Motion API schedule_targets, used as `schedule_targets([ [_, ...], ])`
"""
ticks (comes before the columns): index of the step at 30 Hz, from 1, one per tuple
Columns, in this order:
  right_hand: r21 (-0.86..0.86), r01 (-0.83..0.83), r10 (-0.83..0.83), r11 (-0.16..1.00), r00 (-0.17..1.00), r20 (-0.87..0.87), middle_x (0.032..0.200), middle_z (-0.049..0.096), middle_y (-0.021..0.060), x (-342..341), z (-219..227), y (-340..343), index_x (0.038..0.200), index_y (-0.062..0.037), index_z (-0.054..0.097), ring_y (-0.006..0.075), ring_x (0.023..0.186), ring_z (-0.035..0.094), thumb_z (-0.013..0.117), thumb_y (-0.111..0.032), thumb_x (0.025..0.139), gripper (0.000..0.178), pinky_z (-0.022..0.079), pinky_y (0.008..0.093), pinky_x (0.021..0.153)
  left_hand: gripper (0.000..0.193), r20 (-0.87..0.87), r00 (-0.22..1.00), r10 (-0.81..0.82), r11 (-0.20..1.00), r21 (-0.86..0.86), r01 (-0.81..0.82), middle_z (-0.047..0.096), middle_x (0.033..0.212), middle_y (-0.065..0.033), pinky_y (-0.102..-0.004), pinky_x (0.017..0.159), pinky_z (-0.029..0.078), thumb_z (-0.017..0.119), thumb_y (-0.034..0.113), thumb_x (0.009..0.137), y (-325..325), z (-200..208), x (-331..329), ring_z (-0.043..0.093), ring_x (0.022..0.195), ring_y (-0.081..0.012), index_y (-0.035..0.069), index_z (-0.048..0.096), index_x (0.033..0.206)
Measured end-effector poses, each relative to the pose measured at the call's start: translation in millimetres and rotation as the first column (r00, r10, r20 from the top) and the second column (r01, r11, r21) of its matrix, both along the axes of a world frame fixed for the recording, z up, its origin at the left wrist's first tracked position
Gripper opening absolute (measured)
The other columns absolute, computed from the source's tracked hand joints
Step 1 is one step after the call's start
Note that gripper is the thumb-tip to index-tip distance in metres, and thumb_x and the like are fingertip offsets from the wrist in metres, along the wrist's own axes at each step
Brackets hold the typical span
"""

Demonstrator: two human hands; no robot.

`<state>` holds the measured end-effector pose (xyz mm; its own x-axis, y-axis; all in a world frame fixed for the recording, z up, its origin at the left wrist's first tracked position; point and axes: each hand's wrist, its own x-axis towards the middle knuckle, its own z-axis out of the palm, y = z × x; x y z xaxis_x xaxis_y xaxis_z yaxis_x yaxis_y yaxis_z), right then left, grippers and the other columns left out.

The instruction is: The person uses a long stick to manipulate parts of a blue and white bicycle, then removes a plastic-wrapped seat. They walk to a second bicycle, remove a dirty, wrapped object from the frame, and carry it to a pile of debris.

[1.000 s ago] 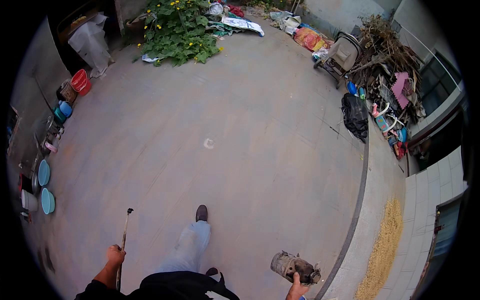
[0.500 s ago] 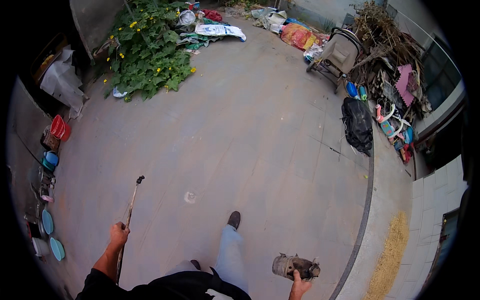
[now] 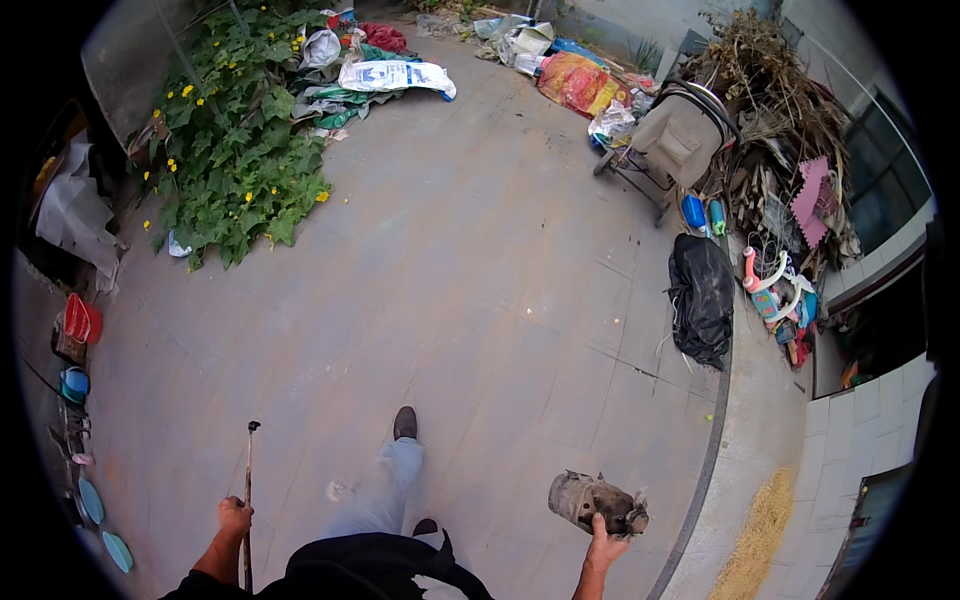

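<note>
My left hand is closed around a long thin stick, held upright at my left side with a small dark knob at its top end. On the right, my right hand grips a dirty metal can, tilted on its side. Its outside is grey and battered; the end by my fingers is dark, ragged and looks burnt. My thumb lies over the dark part, and my other fingers are hidden beneath it. Both things are held above the paved ground.
A leafy plant with yellow flowers spreads at the far left. A stroller, a pile of dry branches and a black bag stand at the right. Yellow grain lies along the right wall; a red bucket stands left.
I have stepped forward, with the other foot now in front. The plant, stroller and black bag appear nearer. Both hands keep hold of the stick and the can.
</note>
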<state>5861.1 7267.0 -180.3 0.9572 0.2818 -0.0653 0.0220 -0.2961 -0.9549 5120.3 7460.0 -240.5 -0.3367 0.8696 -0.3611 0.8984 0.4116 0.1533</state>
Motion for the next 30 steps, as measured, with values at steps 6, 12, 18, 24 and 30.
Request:
schedule_targets([
  [6,-0.083,0.099,-0.087,0.992,0.986,0.145,0.119,0.057,0.0153,107,-5,145,0.126,0.0088,0.048,0.0231,0.102,0.058,0.077,-0.008,0.072,0.064,0.046,0.0350,0.094,0.018,0.166,0.985,0.048,0.998,0.043,-0.056,0.061,0.059,-0.0169,-0.0383,0.057,0.053,0.067,0.011,0.071,268,56,201,0.064,0.055,-0.0256,-0.005,0.062,0.075],
  [12,-0.087,0.064,-0.064,0.994,0.998,-0.003,0.110,0.063,0.0145,206,-44,306,0.115,0.0084,0.057,0.0217,0.096,0.061,0.079,-0.008,0.070,0.053,0.048,0.0348,0.090,0.016,0.198,0.968,-0.153,0.971,0.212,0.110,0.061,0.060,-0.0160,-0.0375,0.055,0.050,0.065,0.011,0.072,506,67,364,0.061,0.054,-0.0238,-0.004,0.061,0.073],
  [18,-0.040,0.021,-0.024,0.999,0.998,-0.057,0.107,0.064,0.0143,325,-95,462,0.115,0.0091,0.057,0.0214,0.093,0.062,0.081,-0.005,0.067,0.056,0.049,0.0352,0.088,0.017,0.201,0.976,-0.088,0.992,0.108,0.067,0.063,0.065,-0.0155,-0.0370,0.058,0.050,0.067,0.014,0.073,632,55,504,0.062,0.058,-0.0248,-0.002,0.063,0.076],
  [24,-0.014,-0.014,0.014,1.000,1.000,0.017,0.113,0.061,0.0146,438,-77,650,0.121,0.0088,0.052,0.0230,0.099,0.060,0.080,-0.003,0.067,0.061,0.047,0.0350,0.092,0.023,0.069,0.998,-0.014,1.000,0.012,0.013,0.064,0.066,-0.0187,-0.0394,0.062,0.052,0.069,0.017,0.069,731,33,542,0.064,0.061,-0.0302,-0.003,0.065,0.079],
  [30,-0.031,-0.006,0.003,0.999,0.996,-0.094,0.114,0.060,0.0157,566,-75,817,0.119,0.0082,0.054,0.0240,0.100,0.060,0.080,-0.006,0.069,0.058,0.048,0.0364,0.091,0.020,0.077,0.989,0.126,0.986,-0.116,-0.117,0.064,0.064,-0.0179,-0.0385,0.061,0.055,0.068,0.016,0.070,895,23,673,0.067,0.060,-0.0277,-0.003,0.065,0.075],
])
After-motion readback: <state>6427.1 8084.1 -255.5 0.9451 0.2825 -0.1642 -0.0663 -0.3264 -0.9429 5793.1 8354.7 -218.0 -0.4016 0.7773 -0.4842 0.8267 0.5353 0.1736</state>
